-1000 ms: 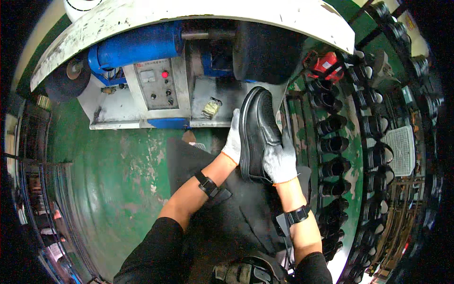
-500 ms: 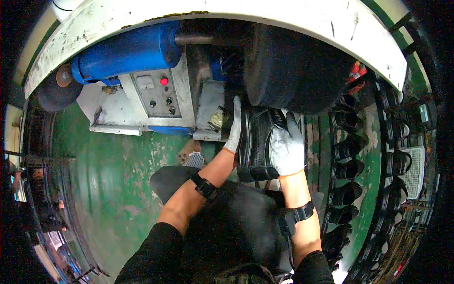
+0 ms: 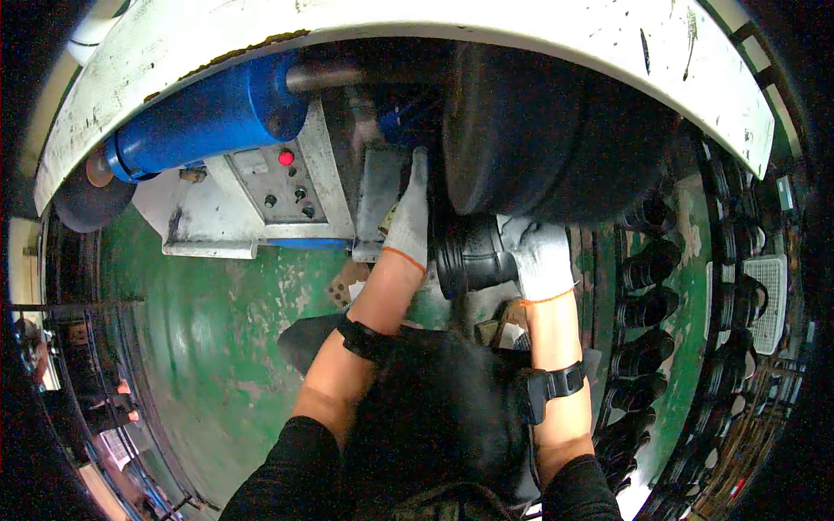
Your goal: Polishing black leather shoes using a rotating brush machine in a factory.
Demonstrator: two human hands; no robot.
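Note:
A black leather shoe (image 3: 476, 259) is held under the large dark round wheel (image 3: 530, 139), its far part lost in shadow there. My right hand (image 3: 537, 256), in a white knit glove with an orange cuff edge, grips the shoe from the right with bent fingers. Along the shoe's sole side lies my left hand (image 3: 407, 217), gloved the same way. One straight digit points forward, and its other fingers are mostly hidden toward the shoe. Whether the leather touches the wheel cannot be seen.
A white hood (image 3: 391, 22) arches over the wheel. Left of it are a blue motor housing (image 3: 204, 117) with a shaft and a control panel (image 3: 282, 187) with a red button. Black shoes (image 3: 647, 308) line racks on the right, near a white basket (image 3: 768, 304).
The shoe has turned and moved forward under the wheel, so less of it shows. My left hand has shifted left and forward; my right hand has moved slightly and its fingers have bent.

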